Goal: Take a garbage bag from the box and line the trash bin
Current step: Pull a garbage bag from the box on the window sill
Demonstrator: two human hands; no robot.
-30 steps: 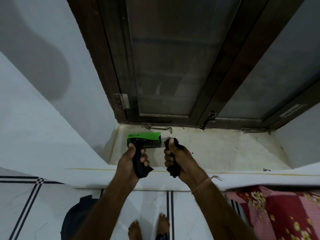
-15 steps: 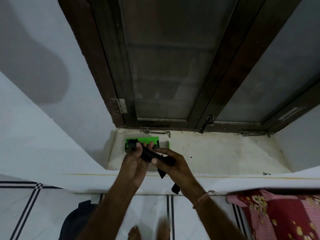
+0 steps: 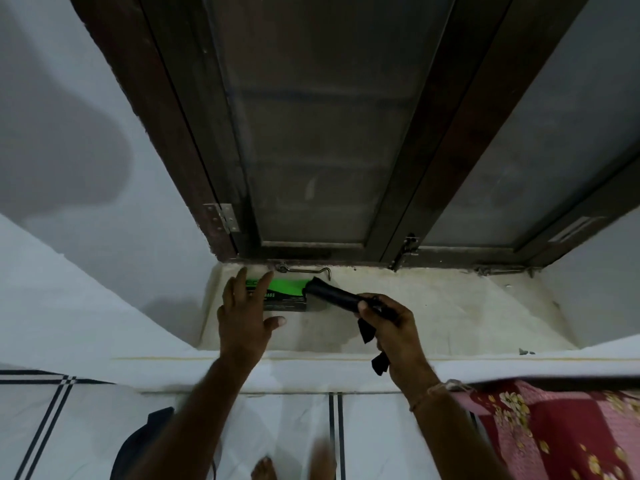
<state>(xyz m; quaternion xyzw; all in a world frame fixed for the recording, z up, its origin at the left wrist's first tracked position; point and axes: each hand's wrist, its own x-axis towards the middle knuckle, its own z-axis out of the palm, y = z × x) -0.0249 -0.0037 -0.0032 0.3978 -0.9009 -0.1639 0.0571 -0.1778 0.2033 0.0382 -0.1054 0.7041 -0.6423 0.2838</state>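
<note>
Nearest, at the bottom edge, the person's bare feet (image 3: 265,469) stand on a white floor (image 3: 381,438) crossed by thin dark stripes, with a dark bag-like shape (image 3: 138,441) to the left and a red and pink flowered cloth (image 3: 554,431) to the right. Beyond the feet runs the white front edge of a ledge (image 3: 311,372), and both forearms reach over it. The right hand (image 3: 393,327) is closed around a rolled black garbage bag (image 3: 334,296); the roll sticks out from the fist toward the far left, and a loose black tail of plastic (image 3: 372,344) hangs down under the palm. A thread band (image 3: 427,396) circles the right wrist. The left hand (image 3: 244,313) is open with its fingers spread, holding nothing, its fingertips over the left end of the green and black box (image 3: 285,292); whether they touch the box cannot be told. The box lies flat on the pale stone sill (image 3: 450,306), at its far left, and the far tip of the roll sits just at the box's right end. Behind the box a metal hook latch (image 3: 304,270) lies along the bottom of the dark wooden window frame (image 3: 433,168), whose frosted panes (image 3: 311,133) rise beyond. A metal hinge (image 3: 221,218) is on the left of the frame, and grey-white walls (image 3: 86,150) stand to either side.
</note>
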